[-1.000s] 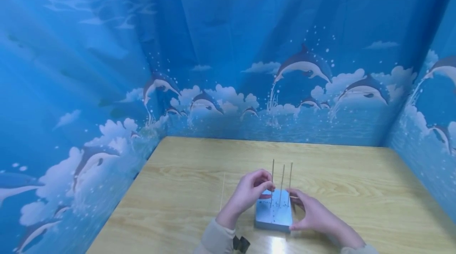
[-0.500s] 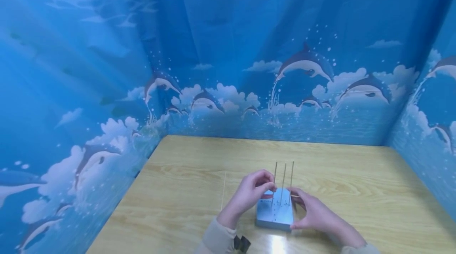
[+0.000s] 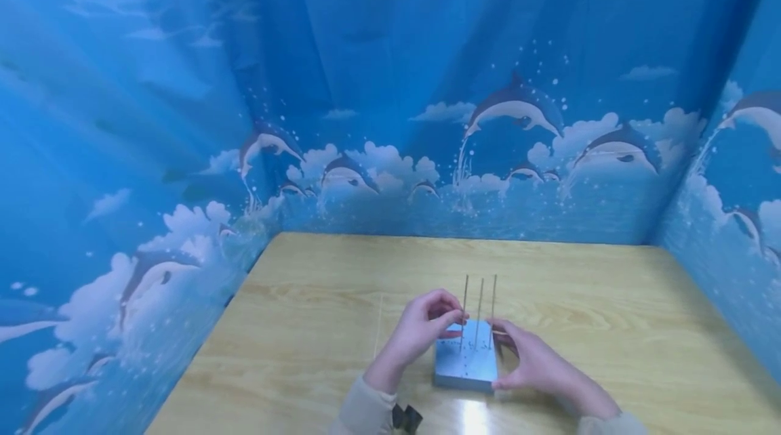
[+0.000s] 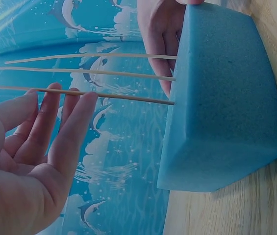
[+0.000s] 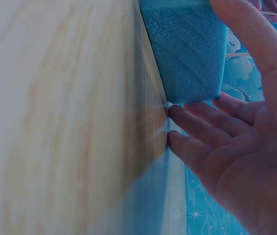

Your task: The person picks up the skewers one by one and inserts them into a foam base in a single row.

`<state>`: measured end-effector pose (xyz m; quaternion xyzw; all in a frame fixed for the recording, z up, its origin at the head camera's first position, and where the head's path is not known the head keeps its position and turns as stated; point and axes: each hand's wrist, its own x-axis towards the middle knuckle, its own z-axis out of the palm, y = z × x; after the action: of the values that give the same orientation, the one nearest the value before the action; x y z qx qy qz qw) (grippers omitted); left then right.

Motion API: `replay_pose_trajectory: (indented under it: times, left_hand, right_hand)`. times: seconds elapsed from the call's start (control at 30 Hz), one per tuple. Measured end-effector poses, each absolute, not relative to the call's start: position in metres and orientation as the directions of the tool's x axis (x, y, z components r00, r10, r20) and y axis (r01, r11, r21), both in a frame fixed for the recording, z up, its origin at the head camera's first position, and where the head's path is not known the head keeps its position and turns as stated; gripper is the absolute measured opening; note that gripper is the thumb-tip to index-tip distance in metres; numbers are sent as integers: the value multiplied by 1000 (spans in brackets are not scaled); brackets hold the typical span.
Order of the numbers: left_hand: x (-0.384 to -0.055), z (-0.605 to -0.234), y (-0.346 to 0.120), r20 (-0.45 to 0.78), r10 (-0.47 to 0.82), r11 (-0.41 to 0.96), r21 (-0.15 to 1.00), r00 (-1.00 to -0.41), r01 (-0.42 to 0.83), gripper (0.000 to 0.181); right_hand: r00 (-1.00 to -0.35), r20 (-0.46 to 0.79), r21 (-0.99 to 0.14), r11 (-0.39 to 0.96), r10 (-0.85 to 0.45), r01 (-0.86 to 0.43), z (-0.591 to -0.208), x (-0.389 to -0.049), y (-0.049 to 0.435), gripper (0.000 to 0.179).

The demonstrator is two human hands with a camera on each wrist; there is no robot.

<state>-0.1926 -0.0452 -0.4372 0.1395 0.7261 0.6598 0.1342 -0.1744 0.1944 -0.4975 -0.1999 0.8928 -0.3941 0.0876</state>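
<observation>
A blue foam block (image 3: 466,368) lies on the table, with three thin wooden sticks standing up out of its top in a row. My left hand (image 3: 419,328) pinches the leftmost stick (image 4: 128,98) between thumb and fingertips, partway up its length. That stick's lower end meets the block's surface. The middle stick (image 4: 104,73) and the right stick (image 4: 104,56) stand untouched. Around the block's right side my right hand (image 3: 532,362) grips it, thumb on the near face and fingers toward the far side. Small dark holes or marks dot the top.
The wood-grain table (image 3: 293,333) extends around the block on all sides. Blue dolphin-printed curtains (image 3: 378,96) enclose the back and both sides. A dark bow-like piece (image 3: 406,417) sits by the left sleeve cuff.
The leftmost stick's top has dropped slightly and leans a little nearer the middle stick. Both hands keep their hold on stick and block. The head view shifts a little.
</observation>
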Motion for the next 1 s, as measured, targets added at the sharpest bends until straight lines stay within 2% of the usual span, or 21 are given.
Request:
replay_pose_trajectory:
  times: [0.2,0.33,0.63,0.83,1.0]
  left_hand:
    - [-194,-438,-51,0,375,62,998,-927,26,14]
    - [-195,-436,-61,7,324,26,1000,-946,16,14]
    - [-202,-425,-100,19,168,-97,995,-986,2,26]
    - [-204,-424,-129,-15,12,-77,997,-1000,-16,37]
    - [-202,-431,-147,-95,-94,-85,993,-991,-88,43]
  right_hand:
    - [-906,2,-740,608,-424,-286,-496,-175,193,115]
    - [-902,13,-738,604,-432,-300,-496,-174,193,114]
    - [-903,1,-743,604,-430,-289,-496,-174,193,115]
    - [-906,-1,-738,611,-423,-285,-498,-176,194,115]
    - [-908,-7,-735,618,-418,-279,-498,-177,194,116]
